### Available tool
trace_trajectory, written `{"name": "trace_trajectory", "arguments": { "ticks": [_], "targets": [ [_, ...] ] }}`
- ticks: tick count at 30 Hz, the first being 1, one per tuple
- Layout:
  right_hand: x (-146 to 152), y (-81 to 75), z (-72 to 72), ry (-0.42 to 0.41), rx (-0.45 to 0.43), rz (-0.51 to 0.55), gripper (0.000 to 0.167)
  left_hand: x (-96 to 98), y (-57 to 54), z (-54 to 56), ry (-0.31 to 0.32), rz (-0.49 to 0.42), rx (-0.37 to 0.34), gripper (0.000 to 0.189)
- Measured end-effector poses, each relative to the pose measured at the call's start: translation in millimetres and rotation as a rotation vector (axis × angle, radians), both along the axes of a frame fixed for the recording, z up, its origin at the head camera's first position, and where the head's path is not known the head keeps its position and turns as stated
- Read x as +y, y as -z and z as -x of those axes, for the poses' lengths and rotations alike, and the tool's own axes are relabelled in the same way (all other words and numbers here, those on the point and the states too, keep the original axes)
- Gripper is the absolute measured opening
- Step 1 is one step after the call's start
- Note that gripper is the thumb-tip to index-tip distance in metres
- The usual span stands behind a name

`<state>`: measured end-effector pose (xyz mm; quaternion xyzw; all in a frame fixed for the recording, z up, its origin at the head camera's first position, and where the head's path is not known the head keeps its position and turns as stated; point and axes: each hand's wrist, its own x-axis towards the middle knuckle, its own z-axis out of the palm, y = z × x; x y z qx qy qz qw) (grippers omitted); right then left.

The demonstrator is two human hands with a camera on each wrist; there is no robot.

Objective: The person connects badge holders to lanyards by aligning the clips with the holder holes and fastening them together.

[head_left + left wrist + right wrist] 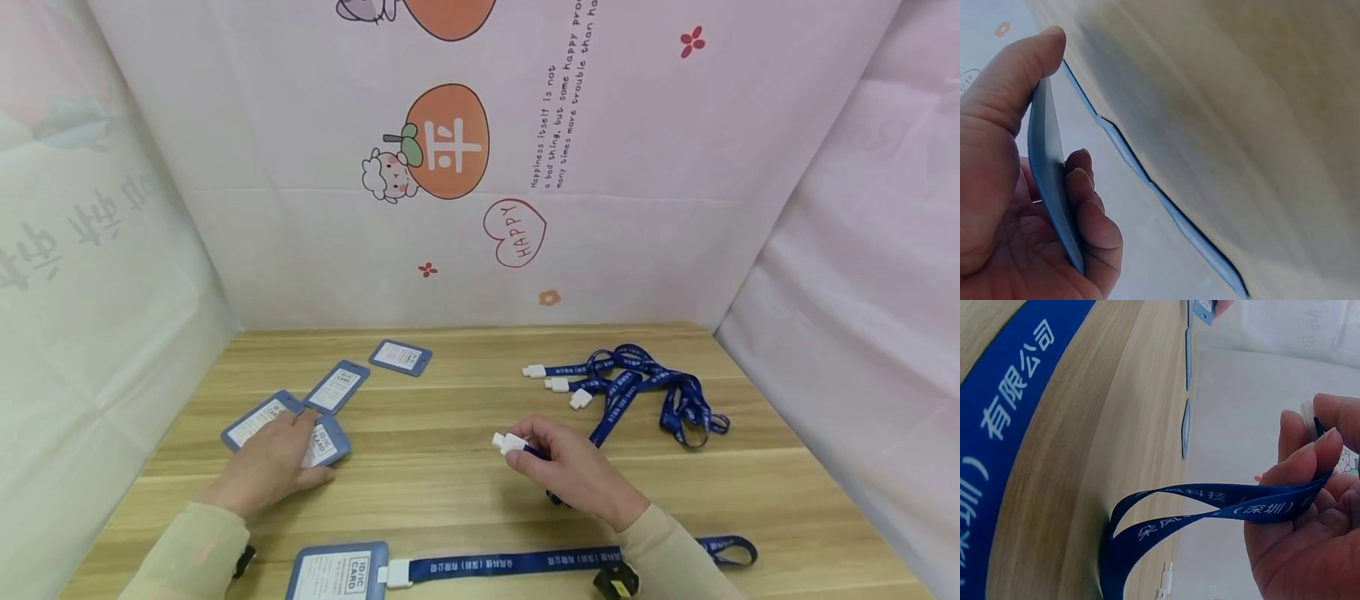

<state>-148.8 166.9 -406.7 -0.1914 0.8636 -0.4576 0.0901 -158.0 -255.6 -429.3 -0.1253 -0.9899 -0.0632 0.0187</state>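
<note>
My left hand [270, 462] grips a blue-framed ID card holder [327, 442] at the left of the table. In the left wrist view that card holder [1054, 181] stands edge-on between thumb and curled fingers. My right hand [573, 471] pinches the white plastic clip [512, 444] of a dark blue lanyard. The held lanyard's printed strap [1272, 503] runs out of the fingers in a loop, seen in the right wrist view. Near the left hand lie another card holder [251, 423], partly covered by the hand, and two more farther back, one angled [337, 386] and one sideways [401, 357].
Several blue lanyards [637, 367] lie tangled at the back right, their white clips [557, 384] pointing left. Along the front edge, a card holder [341, 573] is joined to a lanyard [510, 564] stretched rightward under the right forearm. Printed cloth [637, 250] walls the table's back and sides.
</note>
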Motion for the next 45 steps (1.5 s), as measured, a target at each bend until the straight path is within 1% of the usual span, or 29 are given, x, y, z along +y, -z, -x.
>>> {"name": "trace_trajectory", "arguments": {
  "ticks": [7, 12, 17, 21, 25, 29, 32, 38, 42, 45],
  "targets": [
    [-1.0, -0.6, 0.2, -0.002, -0.001, 0.001, 0.028, 10.9, -7.9, -6.0, 0.05, -0.038, 0.048, 0.098],
    [-0.9, -0.6, 0.0, 0.007, -0.001, 0.002, 0.027, 19.1, -10.3, -7.8, 0.097, -0.055, 0.1, 0.095],
    [-0.5, -0.3, 0.3, 0.014, 0.002, 0.004, 0.026, 29.1, -14.6, -10.8, 0.129, -0.045, 0.146, 0.094],
    [-0.4, 0.5, 0.3, 0.011, 0.002, 0.017, 0.025, 37.2, -18.0, -12.5, 0.153, -0.013, 0.184, 0.094],
    [-0.7, 1.3, 0.2, 0.008, -0.003, 0.028, 0.024, 45.0, -20.7, -14.2, 0.152, 0.011, 0.177, 0.093],
    [-1.8, 0.8, 0.2, -0.001, -0.014, 0.043, 0.023, 52.8, -24.1, -17.0, 0.152, -0.003, 0.137, 0.092],
    [-2.9, 0.3, 0.1, -0.003, -0.022, 0.046, 0.024, 58.5, -26.4, -19.2, 0.166, -0.012, 0.126, 0.093],
    [-4.5, -0.8, -0.1, 0.002, -0.035, 0.048, 0.027, 70.8, -29.9, -23.2, 0.208, 0.005, 0.158, 0.093],
    [-5.1, -0.6, -0.4, -0.002, -0.026, 0.037, 0.027, 79.8, -31.6, -25.4, 0.252, 0.022, 0.199, 0.092],
    [-6.0, -0.4, -0.9, -0.006, -0.021, 0.036, 0.027, 87.5, -33.2, -27.0, 0.279, 0.024, 0.206, 0.092]
  ]
}}
